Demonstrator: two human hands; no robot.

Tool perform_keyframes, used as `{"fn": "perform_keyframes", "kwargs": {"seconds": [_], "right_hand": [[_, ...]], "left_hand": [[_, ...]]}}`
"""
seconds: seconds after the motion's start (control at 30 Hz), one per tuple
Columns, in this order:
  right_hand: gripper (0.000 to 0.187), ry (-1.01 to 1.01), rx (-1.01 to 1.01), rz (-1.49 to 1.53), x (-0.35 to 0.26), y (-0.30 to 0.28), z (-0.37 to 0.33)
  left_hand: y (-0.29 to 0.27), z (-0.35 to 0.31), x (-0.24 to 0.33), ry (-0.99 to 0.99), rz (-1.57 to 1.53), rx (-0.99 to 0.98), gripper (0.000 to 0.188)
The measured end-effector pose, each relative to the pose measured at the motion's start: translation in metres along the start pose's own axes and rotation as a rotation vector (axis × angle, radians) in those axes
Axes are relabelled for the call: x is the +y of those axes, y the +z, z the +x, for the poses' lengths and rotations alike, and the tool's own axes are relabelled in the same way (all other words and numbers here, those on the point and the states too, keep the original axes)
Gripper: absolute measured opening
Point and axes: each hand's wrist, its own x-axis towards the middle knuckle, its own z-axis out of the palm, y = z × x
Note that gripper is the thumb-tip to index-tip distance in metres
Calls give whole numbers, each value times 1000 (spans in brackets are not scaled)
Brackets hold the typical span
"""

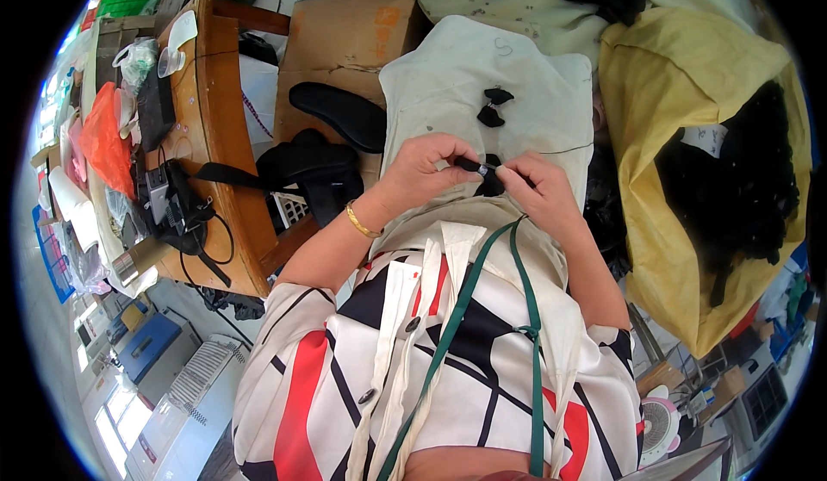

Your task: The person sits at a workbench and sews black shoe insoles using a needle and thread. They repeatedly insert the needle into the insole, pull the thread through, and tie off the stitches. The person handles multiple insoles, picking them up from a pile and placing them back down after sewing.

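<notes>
Over the pale cloth [457,68] on my lap, both hands meet at a small black bow-like fabric piece [468,165] with a light, shiny spot at its end. My left hand [424,169] pinches this piece between thumb and fingers. My right hand [544,190] is closed close beside it, its fingertips at the shiny end; something thin seems to be between them, too small to name. More black fabric shows just behind the fingertips. Farther up the cloth lies a separate black bow [493,109], narrow in its middle, touched by neither hand.
A cardboard box [345,42] stands behind, with a black shoe-like item [338,115] against it. The wooden table [215,145] at left carries bags and a black device. To the right, a large yellow bag [655,76] holds many black pieces [732,188]. Green straps [469,296] hang before me.
</notes>
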Motion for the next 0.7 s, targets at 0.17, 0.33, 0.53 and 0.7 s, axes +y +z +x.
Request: {"fn": "perform_keyframes", "kwargs": {"seconds": [0.17, 0.33, 0.53, 0.7], "right_hand": [[20, -6, 27, 65, 0, -1, -1], [19, -238, 190, -384, 11, -13, 2], [16, 8, 135, 68, -5, -24, 0], [12, 48, -73, 295, 0, -18, -3]], "left_hand": [[0, -1, 2, -24, 29, 14, 22], [0, 0, -6, 181, 238, 11, 28], [3, 0, -9, 251, 223, 58, 27], [0, 1, -2, 285, 226, 32, 26]]}}
